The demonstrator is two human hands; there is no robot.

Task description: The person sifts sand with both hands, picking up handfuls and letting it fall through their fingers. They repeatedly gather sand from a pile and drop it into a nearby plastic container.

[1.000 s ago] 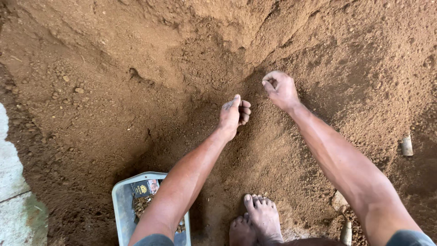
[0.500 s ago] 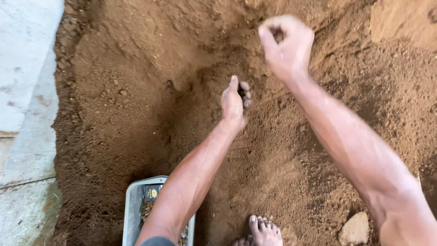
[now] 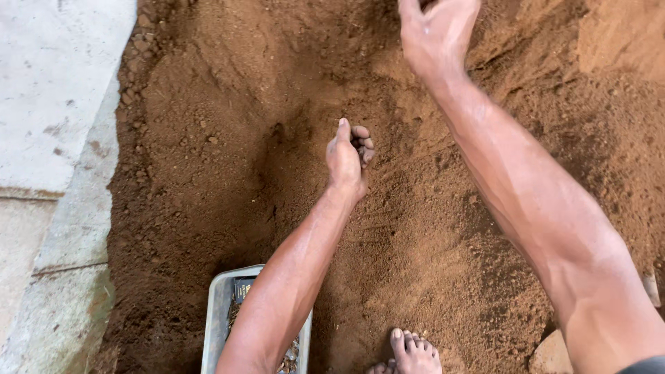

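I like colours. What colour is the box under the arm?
Pale grey, seen in the head view: the box lies under the left arm.

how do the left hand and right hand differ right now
The left hand sits low against the brown soil, fingers curled shut around a clump of it; the right hand is raised near the top of the frame, clear of the soil. The left hand shows whole, thumb up; the right hand is partly cut off by the frame edge, so its grip cannot be told. Both are bare and dusted with soil.
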